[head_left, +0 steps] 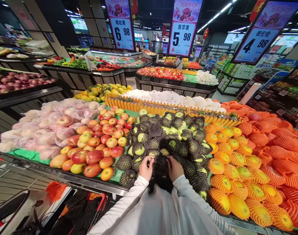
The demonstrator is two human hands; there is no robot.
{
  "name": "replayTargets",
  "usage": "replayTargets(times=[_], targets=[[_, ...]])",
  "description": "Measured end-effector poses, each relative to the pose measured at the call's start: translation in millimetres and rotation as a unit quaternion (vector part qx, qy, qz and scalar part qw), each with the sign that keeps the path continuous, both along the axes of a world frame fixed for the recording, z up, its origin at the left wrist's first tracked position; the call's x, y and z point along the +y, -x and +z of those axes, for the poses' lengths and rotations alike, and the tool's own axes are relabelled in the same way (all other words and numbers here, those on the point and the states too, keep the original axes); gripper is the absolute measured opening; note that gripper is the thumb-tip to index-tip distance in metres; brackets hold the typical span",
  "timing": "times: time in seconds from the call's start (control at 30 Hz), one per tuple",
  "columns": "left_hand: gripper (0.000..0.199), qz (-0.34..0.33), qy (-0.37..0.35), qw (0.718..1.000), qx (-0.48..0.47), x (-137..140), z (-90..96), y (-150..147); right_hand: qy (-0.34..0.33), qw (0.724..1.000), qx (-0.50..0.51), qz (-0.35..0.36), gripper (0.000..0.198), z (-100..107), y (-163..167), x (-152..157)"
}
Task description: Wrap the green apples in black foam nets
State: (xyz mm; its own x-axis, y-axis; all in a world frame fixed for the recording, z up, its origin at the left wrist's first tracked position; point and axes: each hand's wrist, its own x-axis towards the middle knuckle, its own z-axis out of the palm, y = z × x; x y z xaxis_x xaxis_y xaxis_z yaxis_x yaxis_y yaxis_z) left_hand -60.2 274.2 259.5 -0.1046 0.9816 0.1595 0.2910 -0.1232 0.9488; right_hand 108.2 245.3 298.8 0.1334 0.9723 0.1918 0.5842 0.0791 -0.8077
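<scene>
Black net (161, 165) pinched by left hand (146, 167) and right hand (175, 168) | green apples (139, 149) heaped around net | red apples (94, 156) piled left of net | oranges (239, 206) laid right of net

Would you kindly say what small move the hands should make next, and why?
Perhaps ease the black netting wider: the left hand and right hand are at its opposite sides, its contents are too dark to tell, and green apples nearby wear similar netting.
</scene>
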Motion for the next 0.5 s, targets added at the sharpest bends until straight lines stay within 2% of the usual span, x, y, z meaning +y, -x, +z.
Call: replayTargets(times=[0.2,0.37,0.43,0.5], targets=[[0.035,-0.026,0.003,1.000,-0.009,-13,3.0,-8,-0.037,0.999,-0.003,0.024,0.029,1,4,2],[0.042,-0.024,0.010,0.988,-0.151,-22,28.5,-23,-0.096,0.990,0.104,0.002,0.026,13,-1,-2],[0.044,-0.034,0.054,0.962,-0.265,-23,41.6,-31,-0.110,0.980,0.167,-0.008,0.025,19,-1,-4],[0.045,-0.059,0.141,0.900,-0.409,-22,52.8,-37,-0.104,0.972,0.212,-0.014,0.027,24,0,-7]])
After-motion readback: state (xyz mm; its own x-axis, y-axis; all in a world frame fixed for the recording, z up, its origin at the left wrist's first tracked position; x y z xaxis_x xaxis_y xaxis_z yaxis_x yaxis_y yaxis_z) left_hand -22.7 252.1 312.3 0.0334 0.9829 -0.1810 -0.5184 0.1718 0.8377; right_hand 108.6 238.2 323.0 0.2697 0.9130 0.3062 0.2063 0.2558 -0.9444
